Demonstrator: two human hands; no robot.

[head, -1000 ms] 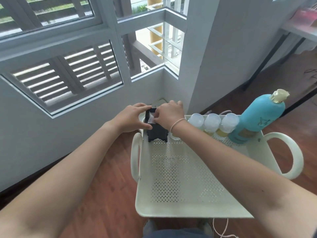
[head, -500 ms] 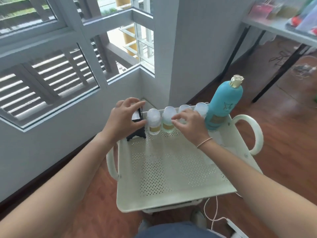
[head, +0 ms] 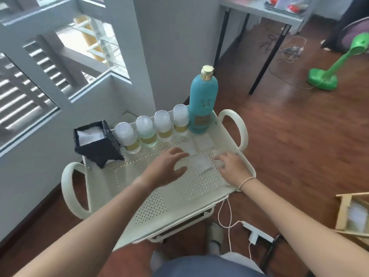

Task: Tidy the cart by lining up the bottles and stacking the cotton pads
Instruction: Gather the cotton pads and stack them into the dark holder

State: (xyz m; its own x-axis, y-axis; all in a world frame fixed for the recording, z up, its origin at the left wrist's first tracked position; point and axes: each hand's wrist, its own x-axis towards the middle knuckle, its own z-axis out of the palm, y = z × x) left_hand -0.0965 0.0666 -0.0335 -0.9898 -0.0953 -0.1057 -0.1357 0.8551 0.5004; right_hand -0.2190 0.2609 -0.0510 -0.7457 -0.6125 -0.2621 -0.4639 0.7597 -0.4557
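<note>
A cream perforated cart tray (head: 159, 204) holds a row of several small clear bottles (head: 146, 134) with pale caps along its back edge, ending at a tall teal bottle (head: 202, 100) with a gold cap. A black square holder (head: 95, 141) with white pads inside stands at the back left corner. Loose white cotton pads (head: 201, 161) lie flat on the tray's right side. My left hand (head: 166, 167) hovers open just left of them, fingers spread. My right hand (head: 232, 166) rests open at their right edge, fingertips on or just over a pad.
The cart has looped handles (head: 68, 188) at both ends and stands against a white wall below a louvred window. A green fan stand (head: 327, 74) and a table's black legs (head: 267, 56) are at the far right. A power strip (head: 257, 234) and cables lie on the wood floor.
Both hands left the black holder and the small bottles and moved right and nearer, down to the loose cotton pads. The camera view swung right.
</note>
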